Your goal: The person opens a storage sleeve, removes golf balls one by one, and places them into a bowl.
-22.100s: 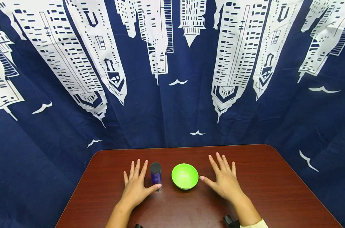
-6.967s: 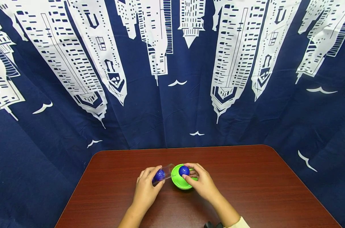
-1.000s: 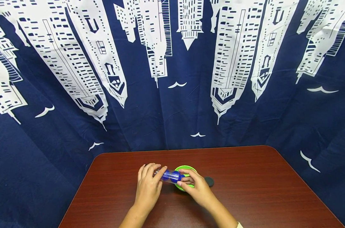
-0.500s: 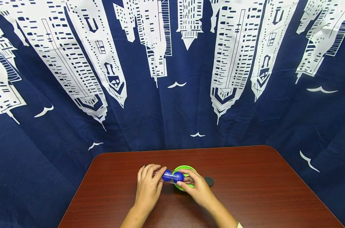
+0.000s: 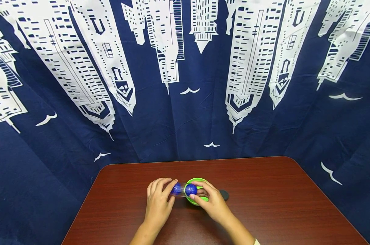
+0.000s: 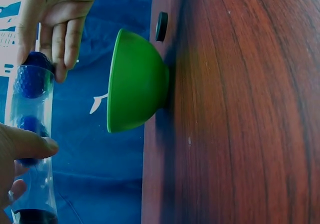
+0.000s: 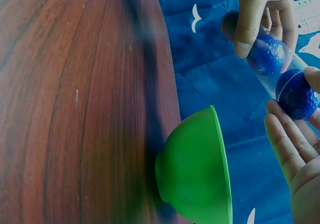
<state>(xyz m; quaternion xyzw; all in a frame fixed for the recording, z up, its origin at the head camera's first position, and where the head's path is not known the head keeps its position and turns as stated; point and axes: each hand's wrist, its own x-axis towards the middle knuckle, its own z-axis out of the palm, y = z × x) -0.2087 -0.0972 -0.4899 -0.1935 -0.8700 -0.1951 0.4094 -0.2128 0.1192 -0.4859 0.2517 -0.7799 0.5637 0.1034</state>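
Half the green bowl (image 5: 202, 199) behind hands

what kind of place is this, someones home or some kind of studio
Probably a staged recording setup, not a lived-in room: a printed skyline curtain hangs as a backdrop behind a wooden table bearing only a green bowl, a tube and its cap.

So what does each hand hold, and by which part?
The left hand grips the clear tube around its body; the right hand pinches a blue ball at the tube's mouth.
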